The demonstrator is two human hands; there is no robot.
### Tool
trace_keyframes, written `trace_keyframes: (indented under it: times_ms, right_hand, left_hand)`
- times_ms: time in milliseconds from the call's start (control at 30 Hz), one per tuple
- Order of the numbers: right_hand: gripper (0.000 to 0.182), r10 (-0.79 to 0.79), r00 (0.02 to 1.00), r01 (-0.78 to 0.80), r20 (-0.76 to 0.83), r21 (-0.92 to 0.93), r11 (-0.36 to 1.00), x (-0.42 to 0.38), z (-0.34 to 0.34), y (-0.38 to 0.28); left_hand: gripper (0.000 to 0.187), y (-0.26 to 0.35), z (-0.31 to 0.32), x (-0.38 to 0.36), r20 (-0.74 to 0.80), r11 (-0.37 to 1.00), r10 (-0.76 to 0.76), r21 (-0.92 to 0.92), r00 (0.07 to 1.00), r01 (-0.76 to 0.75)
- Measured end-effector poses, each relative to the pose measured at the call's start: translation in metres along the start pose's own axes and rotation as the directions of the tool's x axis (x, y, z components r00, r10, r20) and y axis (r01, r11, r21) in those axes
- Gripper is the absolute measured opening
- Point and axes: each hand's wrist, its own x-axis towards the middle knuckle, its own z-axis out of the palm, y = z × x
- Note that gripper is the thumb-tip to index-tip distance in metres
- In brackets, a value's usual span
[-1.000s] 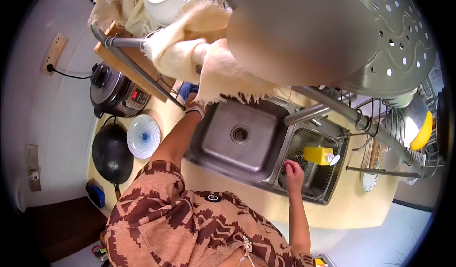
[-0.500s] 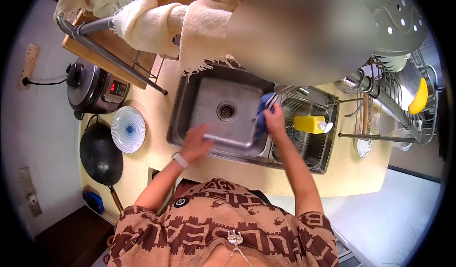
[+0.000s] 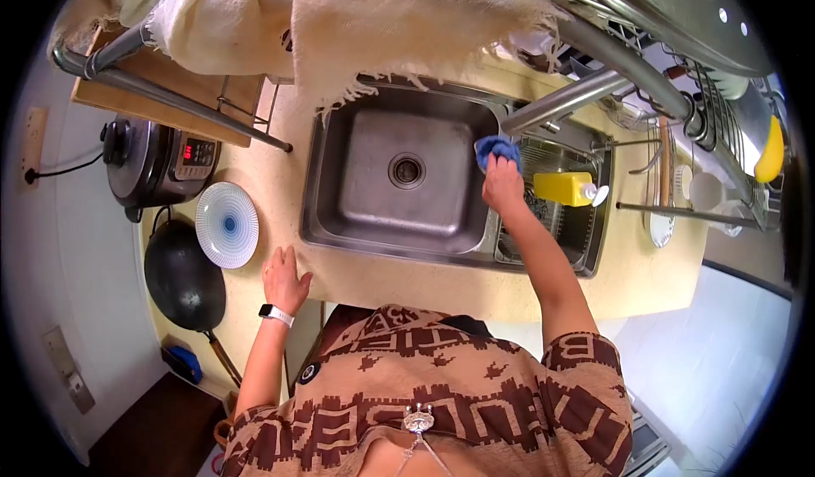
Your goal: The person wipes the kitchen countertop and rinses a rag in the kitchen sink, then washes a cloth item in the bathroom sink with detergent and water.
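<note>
A blue cloth point(image 3: 496, 149) is bunched in my right hand point(image 3: 504, 185), at the divider between the two basins near the back of the sink. My left hand point(image 3: 286, 282) lies on the countertop point(image 3: 340, 275) with its fingers stretched out and nothing in it. It is left of the sink's front corner and close to a white plate with a blue pattern point(image 3: 227, 225). The large steel sink basin point(image 3: 407, 214) holds nothing, and its round drain point(image 3: 407, 171) shows. In the smaller basin a yellow bottle with a white pump point(image 3: 560, 188) lies on a wire rack.
At the left stand an electric pressure cooker point(image 3: 153, 163) and a black wok point(image 3: 184, 273). A metal rack bar point(image 3: 569, 102) crosses above the sink's right part. A cream cloth point(image 3: 407, 19) hangs from the rack along the top. A yellow banana-shaped thing point(image 3: 770, 150) is at far right.
My left hand has moved left and toward me, out of the sink onto the counter. My right hand has shifted up and slightly right with the blue cloth. The camera view has shifted a little.
</note>
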Motion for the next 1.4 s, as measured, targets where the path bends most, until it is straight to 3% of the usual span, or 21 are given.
trace_keyframes:
  times_ms: [267, 333, 367, 467, 500, 533, 567, 600, 633, 700, 733, 767, 800, 867, 900, 967, 1133, 1200, 1233, 1333, 1400]
  right_hand:
    - [0.05, 0.068, 0.945, -0.108, 0.319, 0.109, 0.988, -0.134, -0.037, -0.051]
    - [0.04, 0.164, 0.82, -0.255, 0.548, 0.093, 0.962, -0.131, -0.062, -0.064]
    - [0.034, 0.171, 0.863, -0.255, 0.475, 0.117, 0.96, -0.129, -0.057, -0.064]
    - [0.033, 0.175, 0.813, -0.326, 0.555, 0.185, 0.927, -0.102, -0.051, -0.088]
    - [0.033, 0.092, 0.84, -0.329, 0.535, 0.366, 0.871, -0.097, -0.031, -0.096]
    - [0.033, 0.08, 0.841, -0.315, 0.535, 0.365, 0.876, -0.096, -0.034, -0.109]
    - [0.032, 0.019, 0.797, -0.513, 0.603, 0.661, 0.547, -0.093, -0.038, -0.125]
    - [0.032, -0.08, 0.764, -0.634, 0.64, 0.768, 0.088, -0.09, -0.043, -0.138]
    - [0.031, -0.094, 0.82, -0.561, 0.564, 0.826, 0.061, -0.092, -0.056, -0.142]
    - [0.032, -0.122, 0.889, -0.409, 0.442, 0.885, 0.223, -0.099, -0.081, -0.127]
    - [0.031, -0.148, 0.894, -0.348, 0.423, 0.864, 0.363, -0.106, -0.091, -0.116]
    - [0.035, -0.193, 0.812, -0.405, 0.551, 0.77, 0.493, -0.111, -0.118, -0.106]
    - [0.035, -0.192, 0.81, -0.407, 0.553, 0.768, 0.494, -0.121, -0.112, -0.096]
    - [0.05, -0.432, 0.877, 0.268, 0.21, 0.532, 0.803, -0.154, -0.078, -0.083]
    - [0.067, -0.457, 0.852, 0.22, 0.256, 0.617, 0.755, -0.176, -0.034, -0.082]
    - [0.073, -0.376, 0.91, 0.292, 0.173, 0.374, 0.88, -0.179, -0.045, -0.13]
    - [0.067, -0.616, 0.786, 0.576, -0.059, 0.435, 0.693, -0.136, -0.048, -0.232]
    - [0.059, -0.669, 0.73, 0.648, -0.14, 0.454, 0.612, -0.128, -0.047, -0.255]
    - [0.056, -0.681, 0.71, 0.678, -0.179, 0.434, 0.594, -0.128, -0.043, -0.258]
    - [0.051, -0.726, 0.662, 0.747, -0.183, 0.226, 0.625, -0.141, -0.039, -0.23]
    - [0.05, -0.676, 0.703, 0.711, -0.222, 0.257, 0.655, -0.168, -0.029, -0.195]
  left_hand:
    - [0.08, -0.012, 0.006, 0.005, 0.166, 0.993, 0.069, 0.08, 0.984, -0.083]
    - [0.08, -0.013, 0.011, 0.008, 0.186, 0.98, 0.066, 0.174, 0.98, -0.099]
    - [0.078, -0.014, 0.016, 0.009, 0.168, 0.977, 0.059, 0.191, 0.984, -0.092]
    - [0.078, -0.018, 0.025, 0.008, 0.107, 0.964, 0.104, 0.235, 0.989, -0.126]
    - [0.08, -0.017, 0.024, 0.008, 0.112, 0.964, 0.094, 0.238, 0.989, -0.119]
    - [0.08, -0.017, 0.026, 0.005, 0.111, 0.967, 0.08, 0.233, 0.991, -0.104]
    - [0.081, -0.019, 0.028, 0.005, 0.086, 0.96, 0.109, 0.248, 0.99, -0.128]
    - [0.083, -0.022, 0.028, 0.005, 0.063, 0.952, 0.138, 0.268, 0.988, -0.15]
    - [0.085, -0.025, 0.026, 0.004, 0.064, 0.952, 0.153, 0.257, 0.986, -0.165]
    - [0.084, -0.025, 0.021, 0.003, 0.069, 0.957, 0.152, 0.238, 0.986, -0.164]
    - [0.084, -0.027, 0.021, 0.002, 0.073, 0.958, 0.172, 0.221, 0.982, -0.184]
    - [0.083, -0.028, 0.023, 0.002, 0.04, 0.956, 0.193, 0.217, 0.98, -0.197]
    - [0.083, -0.028, 0.023, 0.003, 0.042, 0.956, 0.193, 0.215, 0.98, -0.198]
    - [0.082, -0.028, 0.02, 0.004, 0.068, 0.958, 0.184, 0.209, 0.981, -0.195]
    - [0.083, -0.03, 0.023, 0.005, 0.068, 0.957, 0.192, 0.207, 0.979, -0.202]
    - [0.084, -0.034, 0.028, 0.006, 0.067, 0.955, 0.212, 0.196, 0.975, -0.221]
    - [0.086, -0.03, 0.024, 0.008, 0.147, 0.975, 0.155, 0.134, 0.977, -0.175]
    - [0.083, -0.034, 0.028, 0.008, 0.042, 0.937, 0.252, 0.239, 0.967, -0.254]
    - [0.086, -0.03, 0.025, 0.01, 0.148, 0.966, 0.161, 0.179, 0.976, -0.186]
    - [0.084, -0.029, 0.024, 0.006, 0.097, 0.955, 0.197, 0.206, 0.976, -0.213]
    - [0.084, -0.03, 0.027, 0.005, 0.102, 0.95, 0.2, 0.221, 0.974, -0.219]
